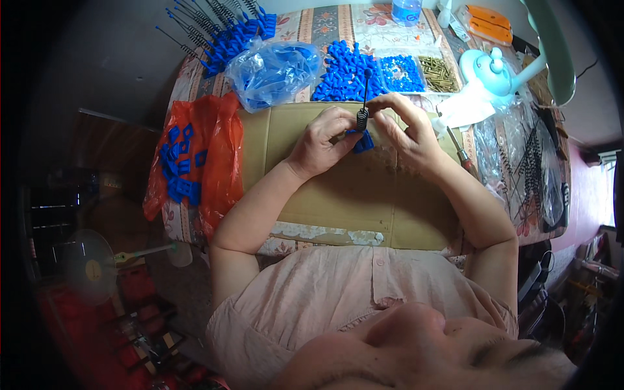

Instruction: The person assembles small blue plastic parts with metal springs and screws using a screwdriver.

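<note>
Over the cardboard sheet (312,195), my left hand (325,143) is closed on a blue plastic base (364,142). A black coil spring (362,119) stands upright above this base. Out of the spring rises a thin dark rod (366,91) with a blue tip. My right hand (408,133) is just right of the spring, its thumb and forefinger bent together in a pinch near the rod. What sits between those fingertips is too small to make out.
Behind the cardboard lie a clear bag (273,73), blue plastic pegs (344,71), small blue pieces (401,73) and brass-coloured screws (439,73). Finished-looking spring assemblies (231,39) stand far left. An orange bag (218,143) holds blue parts. Right are a lamp (491,68) and screwdriver (463,155).
</note>
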The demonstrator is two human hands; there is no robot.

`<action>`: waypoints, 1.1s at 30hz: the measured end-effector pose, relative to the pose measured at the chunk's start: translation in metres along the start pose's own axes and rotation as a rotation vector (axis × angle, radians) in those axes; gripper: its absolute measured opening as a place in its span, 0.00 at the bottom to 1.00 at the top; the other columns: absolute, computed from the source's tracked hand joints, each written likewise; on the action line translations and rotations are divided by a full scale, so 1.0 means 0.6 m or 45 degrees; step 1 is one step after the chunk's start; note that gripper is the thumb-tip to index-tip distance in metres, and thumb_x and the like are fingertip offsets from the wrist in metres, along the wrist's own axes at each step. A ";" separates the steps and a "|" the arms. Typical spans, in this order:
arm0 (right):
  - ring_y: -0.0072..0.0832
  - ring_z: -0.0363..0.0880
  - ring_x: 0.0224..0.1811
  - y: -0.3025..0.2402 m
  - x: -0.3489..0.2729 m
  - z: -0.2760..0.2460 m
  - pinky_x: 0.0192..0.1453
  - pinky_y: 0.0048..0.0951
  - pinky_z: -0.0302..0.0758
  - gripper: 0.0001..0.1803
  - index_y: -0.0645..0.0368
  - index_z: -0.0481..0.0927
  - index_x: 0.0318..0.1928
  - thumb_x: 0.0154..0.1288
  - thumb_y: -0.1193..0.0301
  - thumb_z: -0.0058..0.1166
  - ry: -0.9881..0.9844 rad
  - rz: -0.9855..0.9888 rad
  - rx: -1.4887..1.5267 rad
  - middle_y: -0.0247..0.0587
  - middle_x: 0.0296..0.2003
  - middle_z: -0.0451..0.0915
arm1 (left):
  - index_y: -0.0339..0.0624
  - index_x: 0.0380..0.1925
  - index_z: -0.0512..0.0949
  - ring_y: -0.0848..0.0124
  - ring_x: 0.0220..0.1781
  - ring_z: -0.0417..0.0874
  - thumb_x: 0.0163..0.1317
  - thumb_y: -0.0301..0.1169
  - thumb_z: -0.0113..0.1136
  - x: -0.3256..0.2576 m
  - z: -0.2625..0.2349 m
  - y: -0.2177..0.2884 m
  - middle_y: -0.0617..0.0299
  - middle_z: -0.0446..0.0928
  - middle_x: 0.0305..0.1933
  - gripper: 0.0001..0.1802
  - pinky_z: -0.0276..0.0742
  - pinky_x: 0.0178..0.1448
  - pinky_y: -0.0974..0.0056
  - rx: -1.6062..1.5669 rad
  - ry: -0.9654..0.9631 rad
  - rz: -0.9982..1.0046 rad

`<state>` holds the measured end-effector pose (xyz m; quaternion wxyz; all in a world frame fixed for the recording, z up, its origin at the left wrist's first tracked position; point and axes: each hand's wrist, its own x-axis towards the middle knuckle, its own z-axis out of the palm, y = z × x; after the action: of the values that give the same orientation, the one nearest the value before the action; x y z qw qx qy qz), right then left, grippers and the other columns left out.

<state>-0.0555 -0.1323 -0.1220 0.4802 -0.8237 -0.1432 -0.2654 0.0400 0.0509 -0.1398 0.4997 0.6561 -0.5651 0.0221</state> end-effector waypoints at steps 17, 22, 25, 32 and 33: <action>0.29 0.77 0.39 0.023 -0.023 0.007 0.45 0.30 0.74 0.10 0.63 0.82 0.38 0.59 0.70 0.61 -0.160 0.300 0.221 0.41 0.35 0.80 | 0.36 0.39 0.80 0.77 0.42 0.76 0.62 0.21 0.60 -0.014 0.006 0.003 0.65 0.77 0.39 0.06 0.72 0.50 0.70 -0.617 0.149 -0.475; 0.30 0.77 0.39 0.026 -0.027 0.017 0.44 0.31 0.74 0.10 0.63 0.82 0.36 0.57 0.70 0.65 -0.142 0.192 0.227 0.41 0.32 0.79 | 0.38 0.42 0.80 0.79 0.45 0.75 0.65 0.23 0.58 -0.018 0.012 0.002 0.66 0.78 0.43 0.07 0.71 0.53 0.70 -0.912 0.166 -0.591; 0.27 0.77 0.37 0.021 -0.027 0.021 0.42 0.30 0.74 0.09 0.64 0.82 0.35 0.57 0.72 0.65 -0.205 0.391 0.452 0.39 0.30 0.78 | 0.37 0.43 0.80 0.79 0.46 0.75 0.65 0.25 0.59 -0.021 0.011 0.008 0.66 0.78 0.44 0.08 0.70 0.54 0.70 -0.925 0.146 -0.617; 0.22 0.77 0.35 0.014 -0.028 0.018 0.40 0.26 0.74 0.06 0.66 0.81 0.34 0.60 0.75 0.63 -0.222 0.504 0.614 0.36 0.31 0.78 | 0.37 0.43 0.80 0.78 0.45 0.76 0.65 0.26 0.59 -0.014 0.011 0.014 0.65 0.78 0.43 0.08 0.71 0.53 0.70 -0.901 0.117 -0.599; 0.22 0.78 0.32 0.015 -0.029 0.020 0.36 0.25 0.75 0.07 0.67 0.81 0.33 0.60 0.74 0.63 -0.196 0.476 0.644 0.37 0.29 0.78 | 0.37 0.43 0.80 0.78 0.45 0.76 0.65 0.26 0.59 -0.015 0.011 0.014 0.65 0.78 0.43 0.08 0.71 0.53 0.70 -0.900 0.119 -0.600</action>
<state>-0.0617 -0.1261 -0.1430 0.6977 -0.7080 -0.0869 -0.0654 0.0271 0.0541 -0.1429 0.7102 0.5540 -0.3494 -0.2582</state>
